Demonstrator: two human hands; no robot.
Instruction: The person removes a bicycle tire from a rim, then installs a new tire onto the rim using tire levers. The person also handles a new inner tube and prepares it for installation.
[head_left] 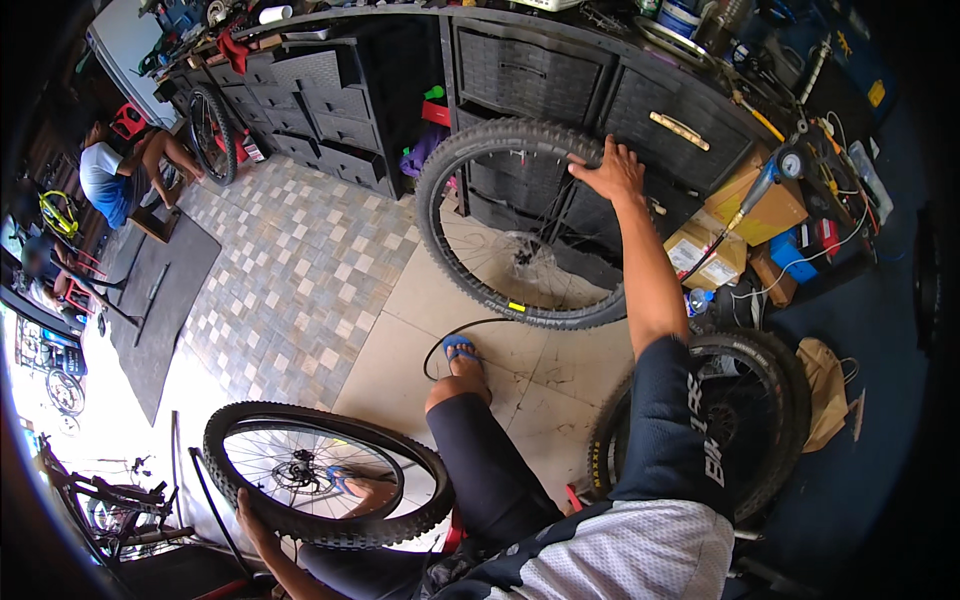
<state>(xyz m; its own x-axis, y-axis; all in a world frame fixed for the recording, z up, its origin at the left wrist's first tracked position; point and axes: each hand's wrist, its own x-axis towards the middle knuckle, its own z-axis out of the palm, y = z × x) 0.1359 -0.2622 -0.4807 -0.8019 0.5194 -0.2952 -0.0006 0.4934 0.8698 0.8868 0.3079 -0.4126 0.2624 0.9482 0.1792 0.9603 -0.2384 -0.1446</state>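
On my left, a bicycle wheel (298,470) with a knobby black tire is tilted across my lap area; a gap shows between rim and tire on its right side. My left hand (252,522) grips the near-left edge of that tire. Ahead, a second bicycle wheel (525,256) stands upright, close to the dark drawers (535,75). My right hand (612,175) reaches to its upper right edge with fingers spread; whether it touches the tire is hard to tell. A thin black hose or cable (432,352) lies on the floor by my blue sandal (460,347).
Another wheel (790,420) rests beside my right arm. Cardboard boxes (755,215), a pump with a round gauge (791,163) and loose tools crowd the right. A bicycle frame (100,500) stands lower left. A person (105,178) sits at the far left near a dark mat (165,300).
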